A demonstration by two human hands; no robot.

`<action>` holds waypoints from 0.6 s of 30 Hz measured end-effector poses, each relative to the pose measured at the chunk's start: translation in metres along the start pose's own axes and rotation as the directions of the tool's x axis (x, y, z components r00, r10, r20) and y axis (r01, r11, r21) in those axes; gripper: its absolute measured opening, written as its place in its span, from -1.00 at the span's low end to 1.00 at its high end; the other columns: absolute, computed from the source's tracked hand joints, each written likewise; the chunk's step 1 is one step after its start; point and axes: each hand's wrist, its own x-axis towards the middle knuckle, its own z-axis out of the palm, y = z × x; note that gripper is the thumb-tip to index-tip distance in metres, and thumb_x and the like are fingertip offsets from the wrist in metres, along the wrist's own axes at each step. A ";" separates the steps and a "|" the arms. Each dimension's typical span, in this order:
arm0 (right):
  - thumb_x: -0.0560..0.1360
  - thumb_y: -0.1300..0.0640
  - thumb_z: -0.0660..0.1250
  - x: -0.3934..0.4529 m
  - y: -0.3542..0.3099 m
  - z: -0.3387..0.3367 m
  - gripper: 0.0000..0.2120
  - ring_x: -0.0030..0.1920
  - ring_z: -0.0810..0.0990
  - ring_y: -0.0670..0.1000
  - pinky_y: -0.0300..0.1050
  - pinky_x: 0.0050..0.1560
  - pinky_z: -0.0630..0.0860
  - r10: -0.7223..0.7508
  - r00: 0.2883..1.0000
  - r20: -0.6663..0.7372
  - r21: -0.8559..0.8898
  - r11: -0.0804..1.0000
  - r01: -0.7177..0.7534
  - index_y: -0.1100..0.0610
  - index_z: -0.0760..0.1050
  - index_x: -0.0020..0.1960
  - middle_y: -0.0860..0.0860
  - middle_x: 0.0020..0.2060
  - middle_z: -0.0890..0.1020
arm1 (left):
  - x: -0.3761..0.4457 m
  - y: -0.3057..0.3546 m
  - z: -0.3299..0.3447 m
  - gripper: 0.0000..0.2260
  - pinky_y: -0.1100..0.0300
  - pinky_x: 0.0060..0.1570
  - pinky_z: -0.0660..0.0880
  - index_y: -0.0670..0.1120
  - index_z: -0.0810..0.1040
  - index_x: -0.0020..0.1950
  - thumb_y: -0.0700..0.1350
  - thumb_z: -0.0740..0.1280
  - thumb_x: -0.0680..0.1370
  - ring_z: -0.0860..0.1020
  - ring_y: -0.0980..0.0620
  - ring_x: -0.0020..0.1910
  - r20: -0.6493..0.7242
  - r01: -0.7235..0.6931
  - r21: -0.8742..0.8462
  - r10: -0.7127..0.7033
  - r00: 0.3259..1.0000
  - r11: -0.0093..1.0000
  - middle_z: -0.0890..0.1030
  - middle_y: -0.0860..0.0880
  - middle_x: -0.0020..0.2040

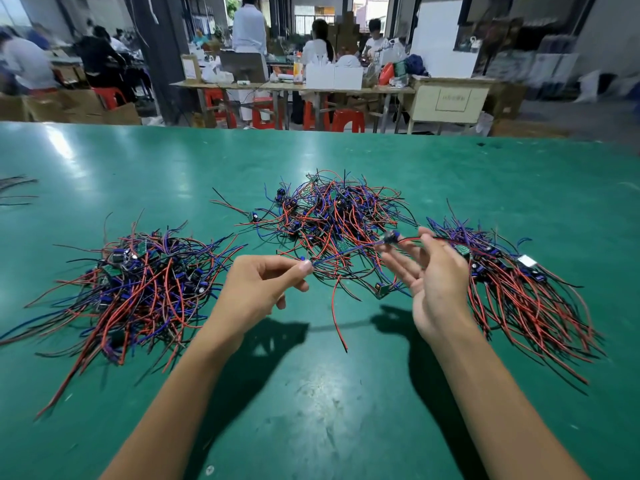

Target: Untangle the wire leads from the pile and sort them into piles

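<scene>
A thin blue-and-red wire lead [349, 250] ran sideways before the tangled central pile [332, 216], left hand [256, 292] pinching one end, right hand [433, 275] fingers loosely spread, gripping the other.

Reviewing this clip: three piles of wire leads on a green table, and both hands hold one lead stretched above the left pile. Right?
Not quite. The head view shows the left hand and right hand stretching the lead above the middle pile, not the left pile. Three piles on the green table is correct.
</scene>
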 end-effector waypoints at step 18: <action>0.68 0.32 0.02 0.047 -0.033 -0.047 -0.82 0.18 0.63 0.19 -0.08 0.20 0.59 0.169 0.945 -0.278 0.248 0.964 -0.099 0.35 0.35 0.17 0.33 0.37 0.47 | 0.000 0.001 0.010 -0.83 0.39 -0.47 0.38 0.02 0.74 -0.09 -0.08 0.36 0.62 0.46 0.16 -0.49 -0.125 -0.044 0.039 0.049 0.991 0.998 0.70 -0.02 -0.29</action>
